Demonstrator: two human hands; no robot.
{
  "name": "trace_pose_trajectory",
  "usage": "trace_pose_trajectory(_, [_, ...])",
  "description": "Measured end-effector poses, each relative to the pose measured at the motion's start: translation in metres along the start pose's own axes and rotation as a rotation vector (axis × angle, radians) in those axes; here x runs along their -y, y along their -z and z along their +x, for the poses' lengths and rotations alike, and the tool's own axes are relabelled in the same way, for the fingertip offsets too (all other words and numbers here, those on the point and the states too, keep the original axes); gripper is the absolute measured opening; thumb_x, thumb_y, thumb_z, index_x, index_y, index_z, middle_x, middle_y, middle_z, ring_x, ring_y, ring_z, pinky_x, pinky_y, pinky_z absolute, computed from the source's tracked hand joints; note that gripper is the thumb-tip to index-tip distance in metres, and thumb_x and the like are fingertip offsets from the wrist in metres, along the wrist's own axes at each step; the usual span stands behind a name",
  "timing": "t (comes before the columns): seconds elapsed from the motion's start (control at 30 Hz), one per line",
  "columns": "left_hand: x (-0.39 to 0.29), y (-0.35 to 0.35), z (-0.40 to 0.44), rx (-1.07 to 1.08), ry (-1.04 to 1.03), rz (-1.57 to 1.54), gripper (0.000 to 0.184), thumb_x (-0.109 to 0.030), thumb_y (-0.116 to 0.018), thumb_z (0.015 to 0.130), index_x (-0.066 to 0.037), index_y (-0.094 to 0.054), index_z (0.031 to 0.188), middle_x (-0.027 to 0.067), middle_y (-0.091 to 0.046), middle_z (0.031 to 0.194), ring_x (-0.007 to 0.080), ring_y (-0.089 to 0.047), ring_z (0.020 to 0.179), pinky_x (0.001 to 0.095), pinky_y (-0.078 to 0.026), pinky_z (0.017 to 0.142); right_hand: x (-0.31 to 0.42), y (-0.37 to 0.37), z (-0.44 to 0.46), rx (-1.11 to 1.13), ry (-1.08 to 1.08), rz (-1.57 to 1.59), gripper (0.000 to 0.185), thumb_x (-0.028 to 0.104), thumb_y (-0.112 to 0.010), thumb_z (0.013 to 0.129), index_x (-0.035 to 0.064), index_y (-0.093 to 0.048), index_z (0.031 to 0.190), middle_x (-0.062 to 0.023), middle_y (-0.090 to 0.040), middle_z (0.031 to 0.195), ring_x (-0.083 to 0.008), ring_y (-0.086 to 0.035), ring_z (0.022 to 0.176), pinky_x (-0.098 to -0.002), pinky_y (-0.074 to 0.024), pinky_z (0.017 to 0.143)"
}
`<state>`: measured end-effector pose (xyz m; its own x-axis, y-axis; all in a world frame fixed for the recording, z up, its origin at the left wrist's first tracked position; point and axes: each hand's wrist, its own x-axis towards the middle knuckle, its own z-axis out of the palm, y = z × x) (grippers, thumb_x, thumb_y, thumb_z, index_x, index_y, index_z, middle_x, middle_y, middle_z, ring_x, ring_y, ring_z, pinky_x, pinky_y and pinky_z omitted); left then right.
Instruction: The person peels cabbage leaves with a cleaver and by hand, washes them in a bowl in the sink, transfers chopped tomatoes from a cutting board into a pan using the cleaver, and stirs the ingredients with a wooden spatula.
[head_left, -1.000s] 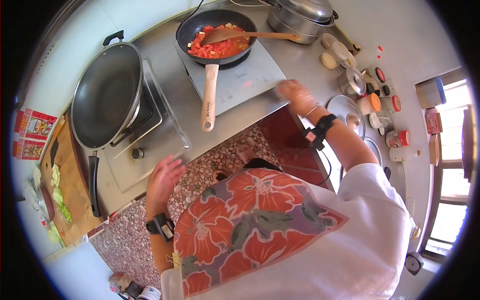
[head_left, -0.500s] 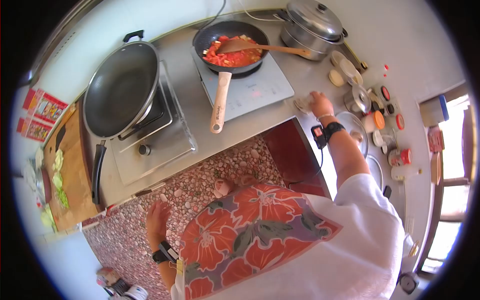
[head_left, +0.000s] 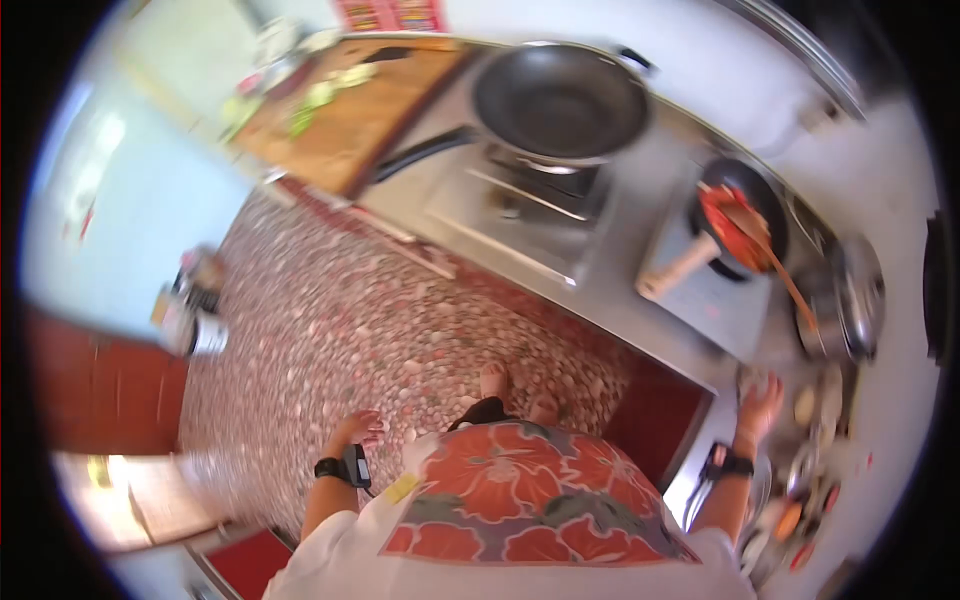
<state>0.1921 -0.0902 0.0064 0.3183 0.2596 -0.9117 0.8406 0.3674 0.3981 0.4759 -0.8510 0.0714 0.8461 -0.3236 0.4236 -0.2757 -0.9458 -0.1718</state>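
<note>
My left hand (head_left: 358, 428) hangs in the air over the pebble-patterned floor, fingers loosely apart and nothing in them. Over the counter's right end is my right hand (head_left: 760, 408), slightly blurred, its fingers apart and no object visible in it. Beyond the right hand, a frying pan (head_left: 776, 190) with a pale wooden handle sits on a flat cooktop (head_left: 706, 312). It contains red chopped food (head_left: 722, 212), and a wooden spatula (head_left: 790, 280) leans across its rim.
A large dark wok (head_left: 560, 105) stands on the gas stove (head_left: 500, 225). Left of it, a cutting board (head_left: 350, 125) bears green vegetable pieces (head_left: 318, 97) and a knife. A steel pot (head_left: 845, 300) and several jars and lids line the right side. A white bucket (head_left: 208, 334) stands on the floor.
My view has swung left, so the stove and pans appear further right and the cutting board is fully visible. My right hand has come off the small pale item it touched on the counter.
</note>
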Motion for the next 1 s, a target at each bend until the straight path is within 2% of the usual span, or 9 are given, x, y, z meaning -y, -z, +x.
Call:
trace_pose_trajectory(0.03, [0.009,0.009,-0.002,-0.024,0.047,-0.008,0.041,-0.023,-0.056,0.088,-0.011,-0.047,0.126,0.0140,-0.062,0.106,0.0268,-0.065,0.088,0.0414,-0.054,0.071,0.030,0.023,-0.003,0.062,0.024,0.089,0.033,0.011,-0.059,0.083,0.0066,-0.056,0.116,-0.0155,-0.053,0.122,-0.0325,-0.050,0.114,-0.0413,-0.0429,0.094])
trace_pose_trajectory(0.13, [0.053,0.089,0.014,0.045,-0.342,0.961,0.036,-0.025,-0.052,0.090,-0.009,-0.050,0.123,0.0123,-0.062,0.108,0.0257,-0.063,0.087,0.0408,-0.052,0.074,0.048,-0.015,-0.045,0.118,0.208,0.253,0.022,0.012,-0.056,0.084,0.0054,-0.060,0.104,-0.0156,-0.065,0.082,-0.0307,-0.063,0.073,-0.0381,-0.0512,0.070])
trace_pose_trajectory(0.2, [0.071,0.111,0.003,-0.066,-0.218,0.852,0.036,-0.025,-0.053,0.089,-0.009,-0.052,0.121,0.0122,-0.062,0.107,0.0262,-0.063,0.086,0.0410,-0.052,0.074,0.087,-0.024,-0.081,0.409,0.300,0.311,0.019,0.011,-0.055,0.082,0.0056,-0.061,0.099,-0.0128,-0.064,0.069,-0.0262,-0.063,0.060,-0.0376,-0.0513,0.058])
trace_pose_trajectory(0.23, [0.079,0.121,0.000,-0.109,-0.177,0.797,0.035,-0.024,-0.054,0.088,-0.009,-0.052,0.120,0.0121,-0.062,0.106,0.0265,-0.063,0.086,0.0411,-0.052,0.073,0.127,-0.016,-0.092,0.702,0.165,0.391,0.016,0.015,-0.059,0.079,0.0079,-0.064,0.092,-0.0187,-0.065,0.084,-0.0369,-0.063,0.079,-0.0441,-0.0511,0.070])
trace_pose_trajectory(0.27, [0.086,0.131,0.001,-0.133,-0.157,0.758,0.035,-0.024,-0.055,0.087,-0.009,-0.053,0.119,0.0121,-0.063,0.106,0.0267,-0.063,0.086,0.0412,-0.052,0.073,0.159,-0.018,-0.108,0.753,0.246,0.403,0.014,0.014,-0.058,0.078,0.0088,-0.064,0.089,-0.0176,-0.065,0.078,-0.0367,-0.064,0.075,-0.0443,-0.0514,0.068])
trace_pose_trajectory(0.63, [0.080,0.327,0.074,-0.192,-0.206,0.632,0.033,-0.022,-0.060,0.079,-0.009,-0.059,0.109,0.0116,-0.064,0.101,0.0296,-0.063,0.084,0.0422,-0.052,0.070,0.543,-0.044,-0.185,0.967,0.690,0.578,0.016,0.018,-0.059,0.080,0.0090,-0.066,0.091,-0.0177,-0.065,0.081,-0.0343,-0.064,0.078,-0.0395,-0.0515,0.070])
trace_pose_trajectory(0.77, [0.036,0.401,0.088,-0.197,-0.104,-0.472,0.031,-0.022,-0.061,0.080,-0.008,-0.059,0.107,0.0110,-0.064,0.091,0.0273,-0.063,0.074,0.0399,-0.052,0.060,0.678,-0.039,-0.187,0.941,0.966,0.528,0.018,0.016,-0.058,0.081,0.0082,-0.065,0.095,-0.0171,-0.065,0.084,-0.0333,-0.064,0.078,-0.0400,-0.0510,0.071])
trace_pose_trajectory(0.87, [-0.003,0.441,0.115,-0.273,-0.127,-0.334,0.028,-0.023,-0.055,0.088,-0.006,-0.057,0.110,0.0087,-0.061,0.080,0.0196,-0.060,0.061,0.0318,-0.049,0.048,0.754,-0.032,-0.187,0.851,0.991,0.719,0.018,0.015,-0.058,0.080,0.0073,-0.063,0.096,-0.0158,-0.064,0.084,-0.0327,-0.063,0.078,-0.0397,-0.0505,0.070])
trace_pose_trajectory(1.0, [-0.060,0.438,0.150,-0.363,-0.263,-0.184,0.033,-0.022,-0.056,0.086,-0.003,-0.056,0.113,0.0088,-0.062,0.081,0.0193,-0.061,0.061,0.0303,-0.051,0.052,0.849,-0.022,-0.171,0.818,0.998,0.762,0.020,0.014,-0.058,0.078,0.0069,-0.063,0.096,-0.0166,-0.064,0.088,-0.0339,-0.062,0.082,-0.0397,-0.0502,0.072])
